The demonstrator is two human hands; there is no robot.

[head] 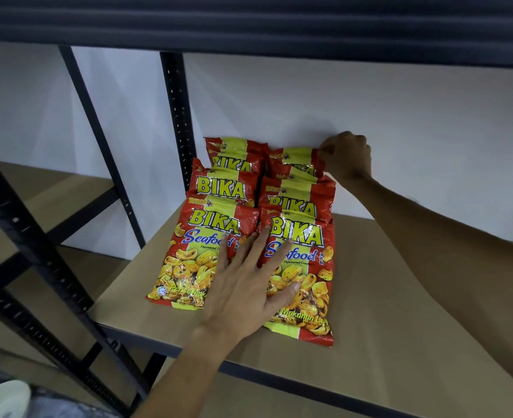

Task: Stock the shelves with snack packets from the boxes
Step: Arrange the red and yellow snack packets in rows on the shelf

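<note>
Red-and-yellow glossy snack packets (309, 282), two overlapping rows, left hand (243, 288) fingers spread on them, right hand (347, 158) fingers pinching one.

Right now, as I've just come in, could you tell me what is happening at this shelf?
A person is arranging red and yellow snack packets in two overlapping rows on the shelf board. The left hand lies flat, fingers spread, across the two front packets, seemingly steadying them. The right hand reaches to the back of the right row and pinches the top corner of the rear packet, close to the wall. No box is in view.
</note>
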